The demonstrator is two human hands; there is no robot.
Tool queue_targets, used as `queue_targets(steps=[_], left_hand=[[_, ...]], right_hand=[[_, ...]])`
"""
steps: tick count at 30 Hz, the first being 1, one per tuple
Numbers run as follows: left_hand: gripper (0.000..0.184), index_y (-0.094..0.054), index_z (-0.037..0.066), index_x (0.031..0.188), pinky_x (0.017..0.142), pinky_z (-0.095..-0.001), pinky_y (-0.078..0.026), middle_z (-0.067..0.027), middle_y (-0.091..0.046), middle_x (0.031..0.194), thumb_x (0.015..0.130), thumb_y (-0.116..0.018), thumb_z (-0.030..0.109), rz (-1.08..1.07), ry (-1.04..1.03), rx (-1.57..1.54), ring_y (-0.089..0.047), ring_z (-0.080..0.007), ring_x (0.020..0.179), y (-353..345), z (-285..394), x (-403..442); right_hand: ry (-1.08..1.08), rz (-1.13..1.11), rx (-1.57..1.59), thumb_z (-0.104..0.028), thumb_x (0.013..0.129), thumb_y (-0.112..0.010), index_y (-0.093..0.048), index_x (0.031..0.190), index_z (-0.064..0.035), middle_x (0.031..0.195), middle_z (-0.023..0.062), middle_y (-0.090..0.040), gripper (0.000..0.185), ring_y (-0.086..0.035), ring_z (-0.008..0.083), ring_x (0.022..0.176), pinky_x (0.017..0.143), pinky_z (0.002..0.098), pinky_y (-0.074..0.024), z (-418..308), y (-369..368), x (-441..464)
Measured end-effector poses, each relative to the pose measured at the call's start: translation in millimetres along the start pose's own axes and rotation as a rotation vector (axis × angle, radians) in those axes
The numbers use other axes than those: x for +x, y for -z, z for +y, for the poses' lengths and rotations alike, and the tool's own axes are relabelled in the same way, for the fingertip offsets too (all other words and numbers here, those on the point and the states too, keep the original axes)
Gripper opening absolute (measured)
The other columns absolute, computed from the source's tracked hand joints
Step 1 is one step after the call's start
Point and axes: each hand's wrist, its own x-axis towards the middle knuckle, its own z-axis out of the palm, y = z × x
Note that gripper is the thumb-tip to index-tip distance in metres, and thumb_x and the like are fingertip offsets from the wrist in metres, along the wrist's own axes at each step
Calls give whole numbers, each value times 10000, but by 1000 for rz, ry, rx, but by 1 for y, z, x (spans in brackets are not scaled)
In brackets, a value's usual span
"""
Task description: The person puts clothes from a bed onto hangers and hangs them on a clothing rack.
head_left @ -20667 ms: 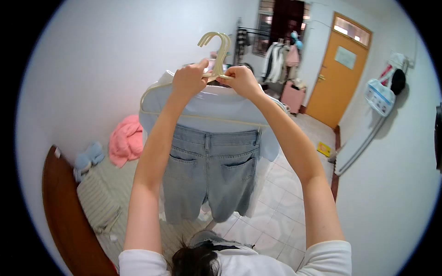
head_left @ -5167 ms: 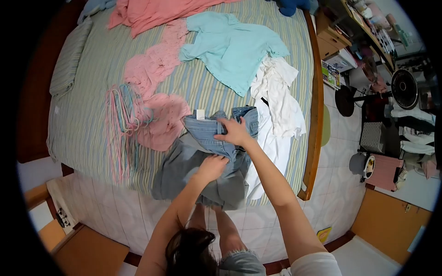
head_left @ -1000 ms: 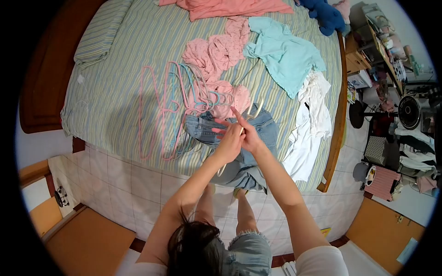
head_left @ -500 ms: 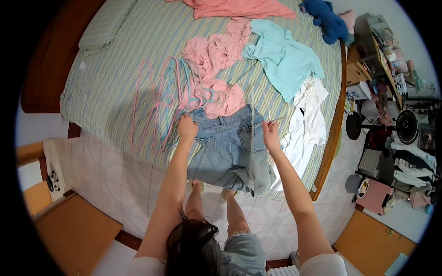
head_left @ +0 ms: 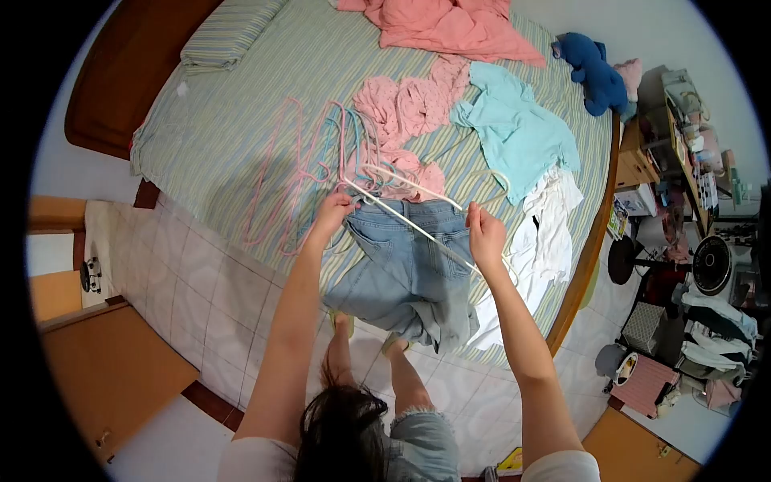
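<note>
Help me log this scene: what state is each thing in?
Jeans: laid out, legs rumpled
Cream hanger: empty, over the jeans
Left hand: closed at the jeans' waist
Right hand: closed on the cream hanger
Pink and blue hangers: empty, overlapping
Turquoise shirt: spread out, creased
Pink spotted garment: crumpled
White clothes: rumpled
Fan: upright; running or not, unclear

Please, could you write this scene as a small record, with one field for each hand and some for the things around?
Left hand: at the waistband of the jeans; grip unclear
Right hand: holds a cream hanger
Held hanger: slants across, above the jeans
Jeans: at the near edge of the bed
Hangers on bed: pink and blue hangers, left of the jeans
Other clothes on bed: dotted pink garment, aqua shirt, white clothes
Far right corner: blue plush toy
</note>
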Motion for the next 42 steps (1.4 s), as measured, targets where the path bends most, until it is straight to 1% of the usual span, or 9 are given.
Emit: queue_targets(steps=[4,11,19,24,27,28,31,34,42], left_hand=[[176,-619,-4,927,776,-253,-422,-60,-634,835,766,-551,-23,-54,-30,-209,-563,-127,849,-4,18,-12],[191,-578,-43,989,702,-258,-452,-75,-650,797,815,-545,27,-11,-193,52,-587,-125,779,-19,36,-41],[454,-361,43,1302,648,-239,-405,-81,-677,846,874,-511,60,-79,-16,-181,-530,-91,707,-31,47,-63],[215,-528,43,1060,922,-363,-374,-113,-482,1191,896,-516,181,200,-286,-67,-455,-199,1085,-30,36,-61],[378,-531,68,988,904,-434,-395,-88,-464,1188,938,-393,415,-54,-13,-571,-409,-218,1152,-35,47,-69],[494,-483,105,775,927,-490,-356,-73,-496,1094,929,-256,515,-167,-6,-415,-430,-216,1110,-40,43,-67],[485,-396,129,683,952,-510,-317,-59,-512,988,925,-262,527,-221,74,-471,-444,-204,1055,-44,32,-71],[474,-394,143,716,965,-569,-253,-44,-503,916,896,-306,572,40,162,-672,-445,-208,999,-45,18,-74],[516,-476,107,916,997,-586,-194,-68,-491,992,870,-345,604,302,230,-941,-416,-268,1076,-10,-37,-58]], right_hand=[[23,7,-35,-381,901,-453,-536,588,-52,529,172,-508,462,-505,359,497,467,433,-356,-10,-2,12],[159,48,-158,-363,875,-504,-525,587,-50,527,172,-501,426,-507,359,503,459,435,-354,-28,6,16],[160,111,62,-308,855,-548,-522,555,-39,477,135,-471,404,-470,318,439,430,386,-330,-19,9,4],[269,118,274,-270,844,-562,-575,590,-32,481,107,-472,349,-469,275,435,445,365,-336,0,11,2],[345,62,343,-256,831,-571,-569,587,-23,506,105,-492,337,-490,263,475,467,361,-350,-13,8,11],[360,40,361,-249,825,-575,-565,585,-20,516,105,-498,332,-499,259,492,475,359,-355,-20,8,17],[303,-42,296,-202,806,-586,-574,670,-21,666,119,-550,227,-543,253,670,577,347,-392,-24,6,42],[566,279,177,-142,787,-584,-570,823,-28,871,138,-544,120,-512,269,843,713,340,-394,-29,2,64],[-185,623,335,-48,764,-511,-549,955,-31,989,155,-532,195,-506,299,912,773,352,-410,84,-12,46]])
